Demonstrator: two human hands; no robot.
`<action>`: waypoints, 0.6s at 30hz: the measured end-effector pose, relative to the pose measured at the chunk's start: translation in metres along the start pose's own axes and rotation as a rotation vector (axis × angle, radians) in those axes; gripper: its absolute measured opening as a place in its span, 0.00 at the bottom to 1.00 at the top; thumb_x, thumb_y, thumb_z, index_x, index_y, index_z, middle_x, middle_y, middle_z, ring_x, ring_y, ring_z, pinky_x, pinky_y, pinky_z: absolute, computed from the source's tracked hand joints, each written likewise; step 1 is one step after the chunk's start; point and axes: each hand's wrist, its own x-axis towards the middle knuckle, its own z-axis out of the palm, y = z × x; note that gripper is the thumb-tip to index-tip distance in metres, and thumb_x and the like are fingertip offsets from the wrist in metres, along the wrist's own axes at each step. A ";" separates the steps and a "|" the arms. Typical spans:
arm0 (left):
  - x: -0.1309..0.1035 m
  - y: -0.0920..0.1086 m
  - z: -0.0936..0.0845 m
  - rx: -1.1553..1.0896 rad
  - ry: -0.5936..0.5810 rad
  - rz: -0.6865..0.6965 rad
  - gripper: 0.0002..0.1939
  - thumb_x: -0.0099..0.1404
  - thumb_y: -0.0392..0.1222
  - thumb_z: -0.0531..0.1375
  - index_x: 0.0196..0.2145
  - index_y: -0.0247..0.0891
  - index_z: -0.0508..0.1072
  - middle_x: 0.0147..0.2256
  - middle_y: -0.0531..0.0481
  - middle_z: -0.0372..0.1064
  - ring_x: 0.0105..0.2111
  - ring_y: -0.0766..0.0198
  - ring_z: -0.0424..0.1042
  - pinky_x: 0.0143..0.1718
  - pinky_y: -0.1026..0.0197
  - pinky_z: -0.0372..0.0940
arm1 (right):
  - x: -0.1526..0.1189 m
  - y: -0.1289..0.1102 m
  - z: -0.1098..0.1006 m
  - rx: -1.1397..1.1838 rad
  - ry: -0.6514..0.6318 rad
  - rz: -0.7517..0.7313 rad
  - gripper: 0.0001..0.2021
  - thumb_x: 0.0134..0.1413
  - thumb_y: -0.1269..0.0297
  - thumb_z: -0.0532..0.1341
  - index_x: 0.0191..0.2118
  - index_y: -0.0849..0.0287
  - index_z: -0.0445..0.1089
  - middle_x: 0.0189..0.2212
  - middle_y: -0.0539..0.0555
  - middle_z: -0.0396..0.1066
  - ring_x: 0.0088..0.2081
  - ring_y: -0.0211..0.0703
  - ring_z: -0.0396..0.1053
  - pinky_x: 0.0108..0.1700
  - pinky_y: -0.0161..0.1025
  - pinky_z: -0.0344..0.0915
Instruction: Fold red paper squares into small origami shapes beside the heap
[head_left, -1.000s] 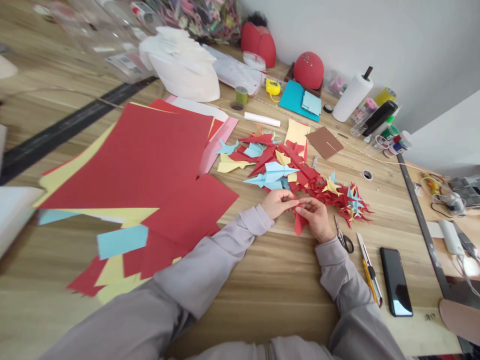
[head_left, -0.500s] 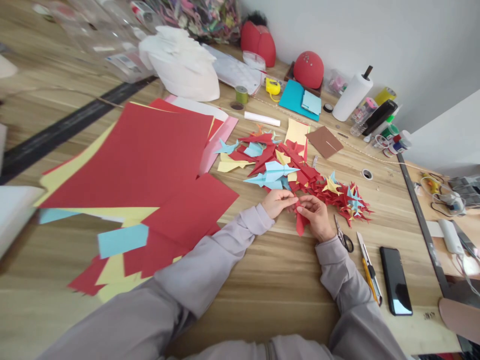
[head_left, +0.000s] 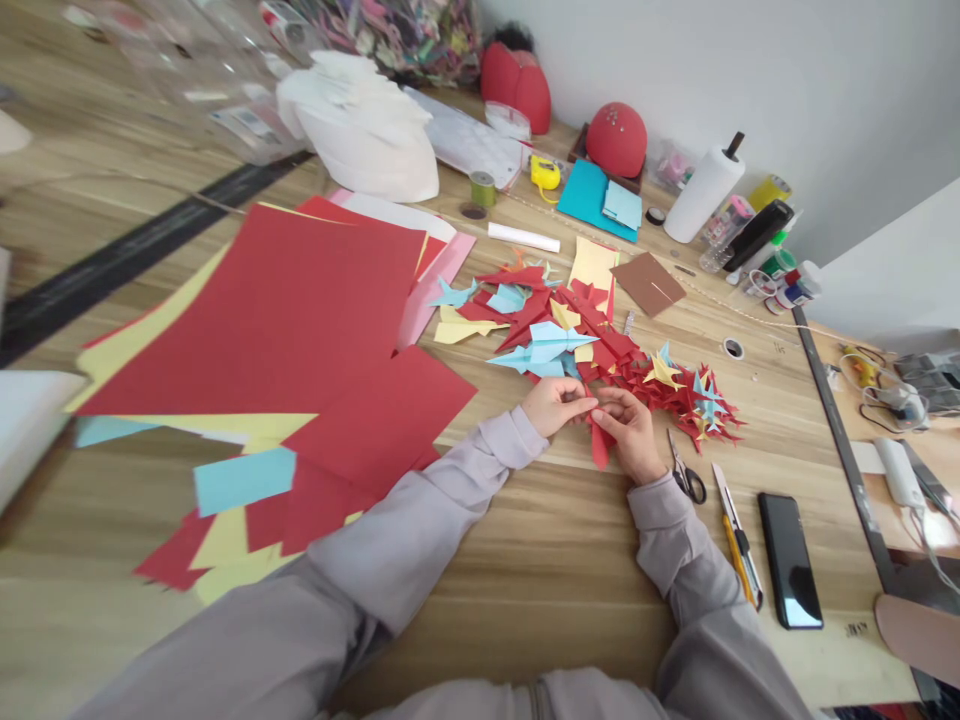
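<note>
A small folded red paper [head_left: 600,445] hangs between my two hands, over the wooden table. My left hand [head_left: 556,405] pinches its upper part from the left. From the right, my right hand [head_left: 628,428] grips the same paper, its fingertips close to those of the left. Just beyond my hands lies a long pile of folded paper pieces, with red ones [head_left: 619,355], light blue ones [head_left: 551,343] and yellow ones [head_left: 664,372]. The fingers partly cover the held paper's top.
Large red sheets [head_left: 277,310] lie at the left, with a light blue strip [head_left: 246,480] nearby. On the right are scissors [head_left: 686,475], a yellow cutter [head_left: 739,545] and a black phone [head_left: 791,560]. Farther back stand a white roll [head_left: 705,190] and a red dome [head_left: 616,140].
My right hand has shifted very slightly to the left and up, and the lower tip of the red paper with it. Both hands keep their hold.
</note>
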 end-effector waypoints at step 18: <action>0.002 0.001 -0.002 -0.190 0.071 0.022 0.15 0.41 0.42 0.70 0.25 0.31 0.72 0.20 0.52 0.70 0.21 0.69 0.68 0.25 0.65 0.65 | 0.001 -0.003 -0.002 0.067 0.088 -0.008 0.20 0.41 0.67 0.66 0.44 0.56 0.70 0.27 0.48 0.73 0.28 0.37 0.69 0.35 0.36 0.66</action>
